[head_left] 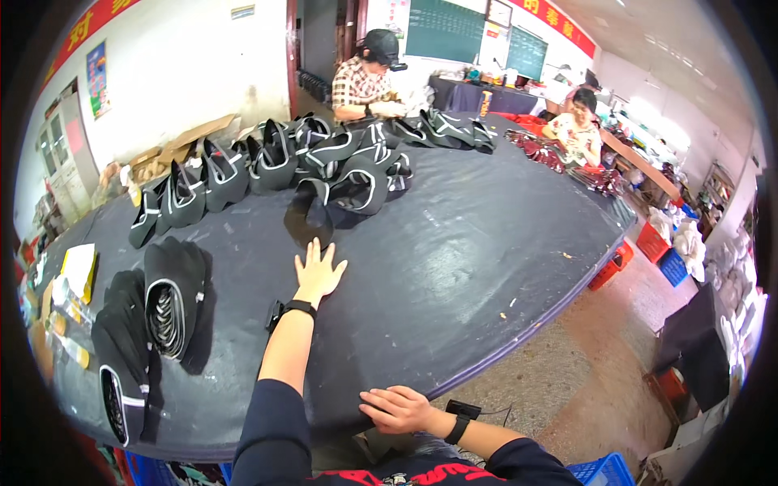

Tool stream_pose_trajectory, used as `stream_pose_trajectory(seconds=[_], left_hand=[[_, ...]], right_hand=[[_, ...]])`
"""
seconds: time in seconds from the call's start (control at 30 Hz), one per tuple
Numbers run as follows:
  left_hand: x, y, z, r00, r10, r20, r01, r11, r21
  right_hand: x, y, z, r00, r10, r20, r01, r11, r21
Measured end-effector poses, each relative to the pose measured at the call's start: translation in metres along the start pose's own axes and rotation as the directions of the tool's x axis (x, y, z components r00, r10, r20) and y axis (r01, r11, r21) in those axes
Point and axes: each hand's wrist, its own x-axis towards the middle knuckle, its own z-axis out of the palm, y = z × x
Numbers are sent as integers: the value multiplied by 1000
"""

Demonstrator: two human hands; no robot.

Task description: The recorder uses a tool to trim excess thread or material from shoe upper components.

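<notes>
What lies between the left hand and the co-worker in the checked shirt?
In the head view, black pieces with pale edging lie on the table between the left hand and that co-worker.

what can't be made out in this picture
- Head view: the underside of the left hand, hidden by its own back, so contact with the dark piece ahead of it is unclear.
- Head view: the layer count of the dark nested stack nearest the left forearm, hidden by overlap.
- Head view: what the co-worker in the cap handles, too small.
- Head view: the rest of the blue crate at lower right, cut off by the bottom edge.
</notes>
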Motion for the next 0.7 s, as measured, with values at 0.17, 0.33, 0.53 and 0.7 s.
stream_pose_trajectory(seconds=[0.17,0.33,0.53,0.7], left_hand=[[4,-16,8,998,-16,-53,15,1000,-24],[-29,-6,-2,999,41,15,-41,999,2],[-155,-15,-43,925,309,220,-289,950,-117],[-267,-13,-99,569,673,473,-639,724,-260]], right_hand=[[0,2,6,999,-28,-22,28,999,16],[2,2,5,999,-2,-50,4,999,35],[5,-25,2,952,293,-92,-286,955,83],[18,-20,-19,880,472,55,-457,809,369]])
